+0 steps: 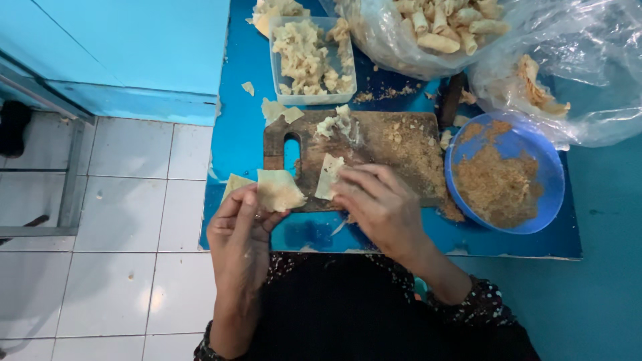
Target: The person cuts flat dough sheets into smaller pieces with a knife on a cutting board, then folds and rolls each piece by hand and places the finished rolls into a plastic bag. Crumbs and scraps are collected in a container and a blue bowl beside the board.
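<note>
My left hand (239, 230) holds a few thin pale pastry wrappers (277, 189) pinched at the table's front edge. My right hand (381, 200) rests on the dark wooden cutting board (394, 144), fingertips on another wrapper piece (328, 176) lying there. A lump of pale filling (338, 123) sits at the board's far edge. Brown crumbs are scattered over the board's right half.
A blue bowl of brown crumbs (505, 174) stands right of the board. A clear tub of pale filling (309, 59) is behind it. Clear plastic bags hold rolled pastries (441, 27) and scraps (535, 83). The blue table (244, 134) ends at a white tiled floor (127, 200) on the left.
</note>
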A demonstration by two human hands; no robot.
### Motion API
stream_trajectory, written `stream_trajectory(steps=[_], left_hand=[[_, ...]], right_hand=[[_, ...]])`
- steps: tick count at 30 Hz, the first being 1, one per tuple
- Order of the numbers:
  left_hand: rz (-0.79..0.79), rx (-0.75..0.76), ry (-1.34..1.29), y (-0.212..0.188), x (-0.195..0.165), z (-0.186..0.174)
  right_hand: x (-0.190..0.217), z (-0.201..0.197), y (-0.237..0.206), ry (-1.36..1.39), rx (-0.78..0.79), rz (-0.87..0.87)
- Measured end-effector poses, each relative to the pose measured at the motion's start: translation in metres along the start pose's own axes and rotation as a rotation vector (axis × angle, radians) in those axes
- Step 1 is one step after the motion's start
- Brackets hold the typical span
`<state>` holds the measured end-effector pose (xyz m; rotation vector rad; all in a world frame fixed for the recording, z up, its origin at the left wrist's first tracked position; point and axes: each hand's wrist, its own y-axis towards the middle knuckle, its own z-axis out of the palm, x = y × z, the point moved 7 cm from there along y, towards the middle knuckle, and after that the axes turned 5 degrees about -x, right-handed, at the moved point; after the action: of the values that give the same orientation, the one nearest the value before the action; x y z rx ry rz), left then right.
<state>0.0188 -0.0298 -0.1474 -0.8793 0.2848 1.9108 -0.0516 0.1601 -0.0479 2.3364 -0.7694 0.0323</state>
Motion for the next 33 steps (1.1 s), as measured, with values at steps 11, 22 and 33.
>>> stream_trajectory(steps=[11,22,33], left_hand=[[0.139,0.256,0.509,-0.015,0.012,0.054],[0.700,0.204,1.110,-0.038,0.008,0.088],[0.848,0.303,1.311,-0.045,0.010,0.093]], right_hand=[[-0.036,0.023,-0.027,1.135,0.160,0.704],[-0.038,0.010,-0.005,0.449,0.117,0.542],[-0.035,0.012,0.001,0.340,0.065,0.434]])
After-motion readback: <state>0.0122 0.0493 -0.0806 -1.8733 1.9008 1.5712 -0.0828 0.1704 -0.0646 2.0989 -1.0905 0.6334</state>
